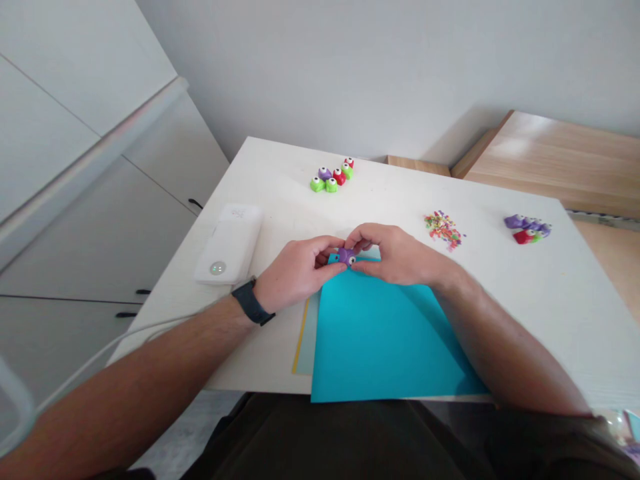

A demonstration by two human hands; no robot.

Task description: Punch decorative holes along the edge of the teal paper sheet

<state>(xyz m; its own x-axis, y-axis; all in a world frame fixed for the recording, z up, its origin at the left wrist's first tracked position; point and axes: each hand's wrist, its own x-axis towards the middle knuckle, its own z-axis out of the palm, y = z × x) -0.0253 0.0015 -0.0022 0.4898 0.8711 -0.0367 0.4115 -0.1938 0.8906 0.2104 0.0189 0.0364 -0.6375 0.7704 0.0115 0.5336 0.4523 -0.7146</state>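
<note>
A small purple craft paper punch (pixel 346 257) with a white button is held between both of my hands, over the top left corner of a blue sheet of paper (pixel 385 333). My left hand (pixel 303 270) is closed on the punch's left side, thumb below and fingers curled behind. From the right, my right hand (pixel 393 252) pinches it between thumb and fingers. Whether the paper's edge sits inside the punch's slot is hidden by the fingers. Under the blue sheet, the edge of a pale sheet with a yellow border (pixel 305 340) sticks out on the left.
Several green, red and purple punches (pixel 332 177) stand at the back of the white table (pixel 540 300). More punches (pixel 528 228) sit at the right. Colourful paper confetti (pixel 444 230) lies between. A white box-like device (pixel 230 243) with a cable is on the left.
</note>
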